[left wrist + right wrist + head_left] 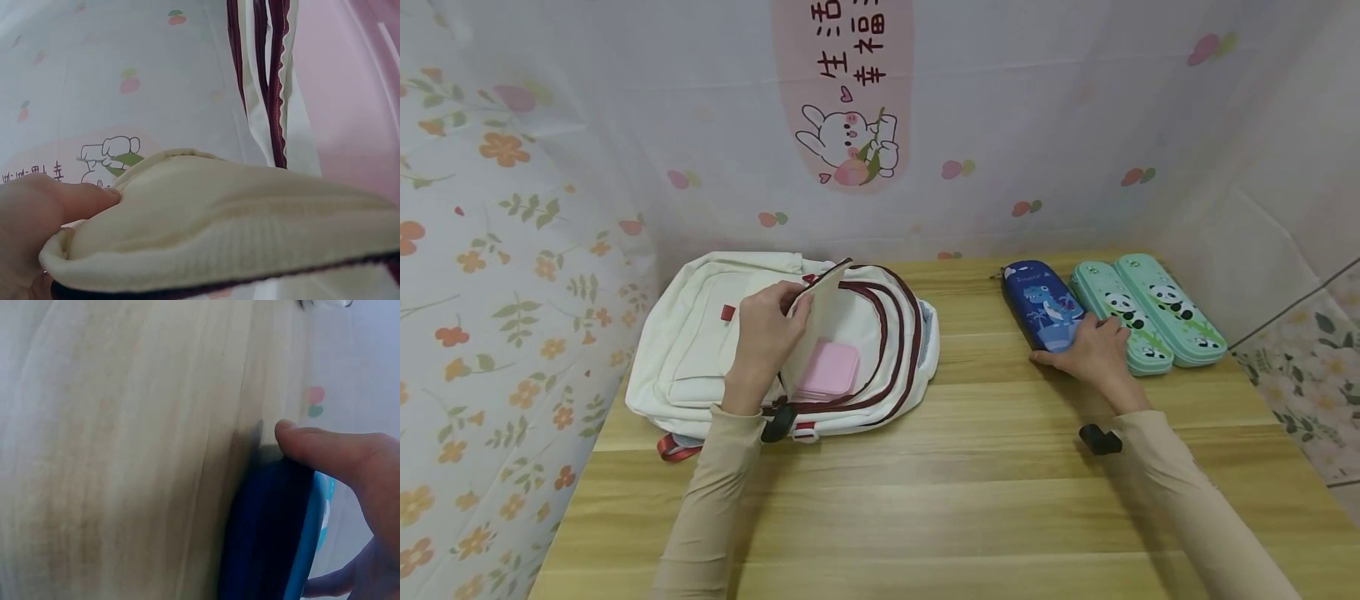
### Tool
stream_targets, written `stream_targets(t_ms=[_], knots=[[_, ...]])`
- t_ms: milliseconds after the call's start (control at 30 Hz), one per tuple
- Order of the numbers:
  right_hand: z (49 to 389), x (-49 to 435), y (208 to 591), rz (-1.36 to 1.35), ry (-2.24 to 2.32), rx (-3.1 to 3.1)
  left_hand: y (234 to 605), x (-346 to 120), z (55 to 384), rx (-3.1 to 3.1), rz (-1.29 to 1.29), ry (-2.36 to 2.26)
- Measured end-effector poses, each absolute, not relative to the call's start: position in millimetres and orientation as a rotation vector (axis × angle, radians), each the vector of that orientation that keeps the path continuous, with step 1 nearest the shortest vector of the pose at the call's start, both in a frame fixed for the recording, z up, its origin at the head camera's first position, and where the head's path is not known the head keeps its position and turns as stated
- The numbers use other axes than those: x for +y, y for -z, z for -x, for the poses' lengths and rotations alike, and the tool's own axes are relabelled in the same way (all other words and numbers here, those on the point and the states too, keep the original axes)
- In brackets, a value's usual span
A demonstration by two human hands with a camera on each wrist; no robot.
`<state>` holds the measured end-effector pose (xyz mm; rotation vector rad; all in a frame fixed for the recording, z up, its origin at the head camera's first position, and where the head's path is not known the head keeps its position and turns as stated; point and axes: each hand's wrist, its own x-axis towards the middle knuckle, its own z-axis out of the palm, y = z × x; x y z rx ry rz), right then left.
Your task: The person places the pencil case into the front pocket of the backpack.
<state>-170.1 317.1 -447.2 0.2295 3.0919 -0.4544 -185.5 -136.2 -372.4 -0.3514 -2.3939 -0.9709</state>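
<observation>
A white backpack (700,329) with dark red zips lies on the table, its front compartment unzipped. My left hand (769,329) pinches the edge of the raised cream flap (822,310); the left wrist view shows the thumb on the flap's (206,212) inner face. Inside the compartment sits a pink square box (833,368). Over to the right, my right hand (1093,350) grips the near end of a blue dinosaur pencil case (1037,304). In the right wrist view, the thumb lies at the end of the pencil case (265,531), with fingers partly hidden on its other side.
Two mint-green panda pencil cases (1120,312) lie side by side, just right of the blue one. A printed cloth (1000,125) hangs behind the wooden table (910,517) and along its sides. A red strap (676,450) pokes out beneath the backpack.
</observation>
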Motion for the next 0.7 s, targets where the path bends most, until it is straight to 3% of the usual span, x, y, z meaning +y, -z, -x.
stream_targets(t_ms=[433, 700], knots=[[160.3, 319.9, 452.9, -0.282, 0.785, 3.123, 371.9, -137.2, 185.9, -2.41, 0.344, 0.978], [148.3, 280.1, 420.9, 0.012, 0.896, 3.185, 369.3, -141.1, 186.3, -2.392, 0.31, 0.984]])
